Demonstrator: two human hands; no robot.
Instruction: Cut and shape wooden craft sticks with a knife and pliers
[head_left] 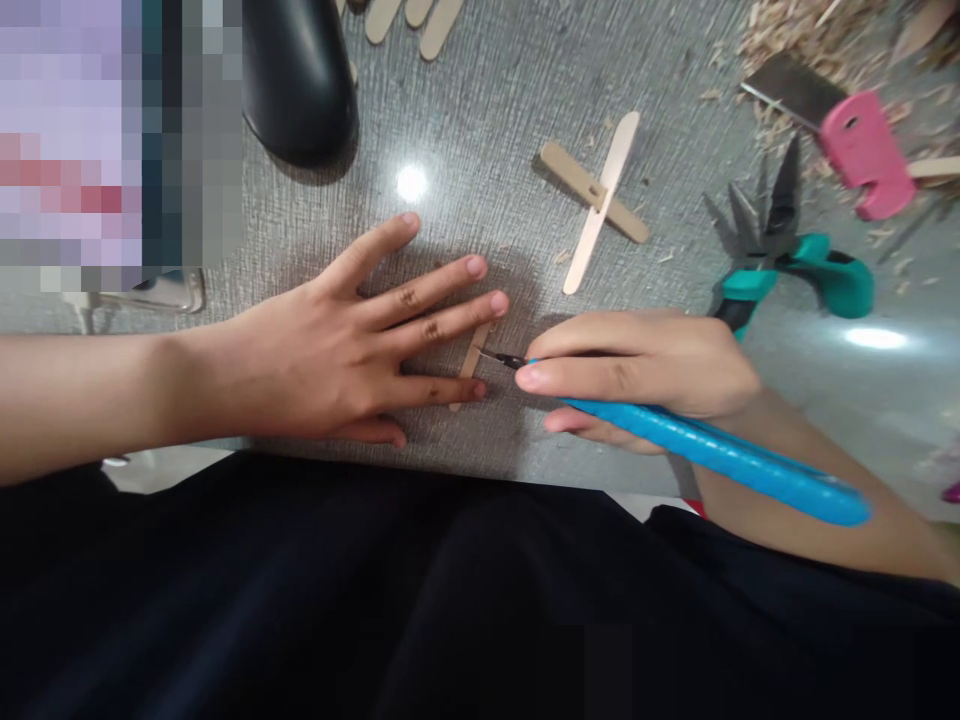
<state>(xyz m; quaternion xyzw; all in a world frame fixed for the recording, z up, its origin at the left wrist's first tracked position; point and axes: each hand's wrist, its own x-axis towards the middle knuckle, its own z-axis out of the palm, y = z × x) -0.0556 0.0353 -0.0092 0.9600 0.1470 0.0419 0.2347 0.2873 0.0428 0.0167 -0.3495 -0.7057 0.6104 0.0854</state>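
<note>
My left hand [322, 350] lies flat on the table with its fingers spread. Under its fingers is a wooden craft stick [473, 362], which shows in part between the middle and ring fingers and past the ring finger. My right hand [637, 365] grips a blue-handled craft knife [697, 445] like a pen. The knife's thin dark tip meets the stick or hovers just over it; I cannot tell which. Beyond my hands, a pale craft stick [624, 145] and a browner stick [559, 163] with a small notch or hole at its middle lie crossed.
Teal-handled pliers [836, 275] rest beyond my right hand. A pink-handled blade [862, 150] lies by a heap of wood shavings [814, 35]. A smooth black object [304, 80] stands at the upper left, with several craft sticks [442, 25] beside it. A pixelated area covers the left corner.
</note>
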